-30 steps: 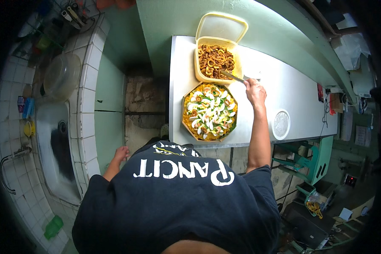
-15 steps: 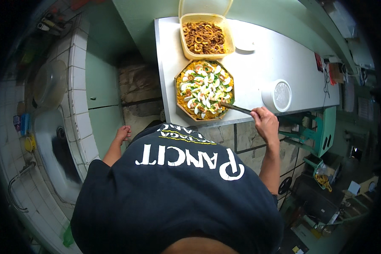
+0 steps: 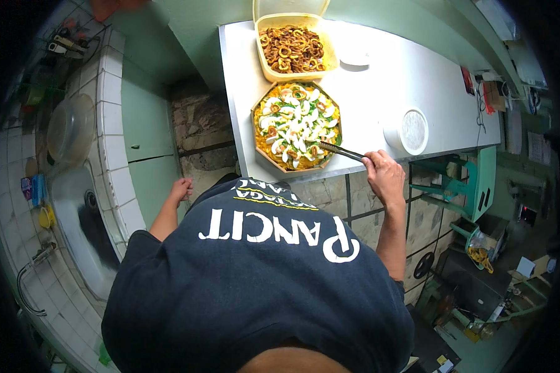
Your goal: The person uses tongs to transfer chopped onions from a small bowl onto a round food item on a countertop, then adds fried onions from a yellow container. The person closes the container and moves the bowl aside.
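Right hand (image 3: 384, 176) gripping tongs (image 3: 343, 151) | left hand (image 3: 180, 189) curled, contents unclear | sideways drag could spill egg slices (image 3: 298, 126)

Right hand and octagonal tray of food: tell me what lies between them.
In the head view, dark tongs span from the right hand to the octagonal tray, crossing above a strip of white table.

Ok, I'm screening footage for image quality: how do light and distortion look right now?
Head view: glare whitens the tabletop; head view: the tiled counter edge bows with the fisheye; head view: clutter at lower right sits dim, the picture's rim black; head view: the tongs in the right grip look fairly clear.
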A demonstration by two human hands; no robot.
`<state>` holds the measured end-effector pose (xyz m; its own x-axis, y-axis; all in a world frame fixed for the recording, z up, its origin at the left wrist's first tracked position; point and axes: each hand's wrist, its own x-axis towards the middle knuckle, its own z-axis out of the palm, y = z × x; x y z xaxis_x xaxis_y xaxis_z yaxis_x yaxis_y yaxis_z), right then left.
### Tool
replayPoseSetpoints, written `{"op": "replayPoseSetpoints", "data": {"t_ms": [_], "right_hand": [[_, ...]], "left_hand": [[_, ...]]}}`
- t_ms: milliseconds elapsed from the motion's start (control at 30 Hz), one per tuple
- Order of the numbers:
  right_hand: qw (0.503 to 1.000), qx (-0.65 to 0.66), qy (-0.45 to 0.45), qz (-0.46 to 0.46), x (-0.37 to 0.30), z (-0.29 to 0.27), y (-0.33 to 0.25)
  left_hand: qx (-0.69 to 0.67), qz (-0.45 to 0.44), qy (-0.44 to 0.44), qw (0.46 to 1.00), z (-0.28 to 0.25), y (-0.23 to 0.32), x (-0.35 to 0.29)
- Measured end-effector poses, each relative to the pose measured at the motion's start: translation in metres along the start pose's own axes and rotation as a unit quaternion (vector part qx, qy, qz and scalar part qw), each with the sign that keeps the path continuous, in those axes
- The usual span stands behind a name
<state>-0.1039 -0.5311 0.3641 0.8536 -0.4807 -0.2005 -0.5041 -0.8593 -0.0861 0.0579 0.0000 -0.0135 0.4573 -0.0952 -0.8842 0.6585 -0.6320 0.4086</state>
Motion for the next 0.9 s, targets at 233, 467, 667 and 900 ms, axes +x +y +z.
{"op": "replayPoseSetpoints", "data": {"t_ms": [233,467,667,900], "right_hand": [[0.972,0.125,0.2,-0.023,0.096,-0.001,0.011],[0.976,0.068,0.204,0.027,0.237,0.044,-0.011],[0.993,0.038,0.104,0.04,0.282,0.073,-0.06],[0.982,0.08,0.113,-0.128,0.245,0.056,-0.067]], "left_hand": [[0.008,-0.004,0.005,1.0,0.001,-0.03,0.003],[-0.07,-0.006,0.025,0.997,0.007,-0.024,-0.008],[-0.071,-0.016,0.04,0.997,0.009,-0.041,-0.026],[-0.059,-0.068,0.064,0.994,0.016,-0.041,-0.043]]}}
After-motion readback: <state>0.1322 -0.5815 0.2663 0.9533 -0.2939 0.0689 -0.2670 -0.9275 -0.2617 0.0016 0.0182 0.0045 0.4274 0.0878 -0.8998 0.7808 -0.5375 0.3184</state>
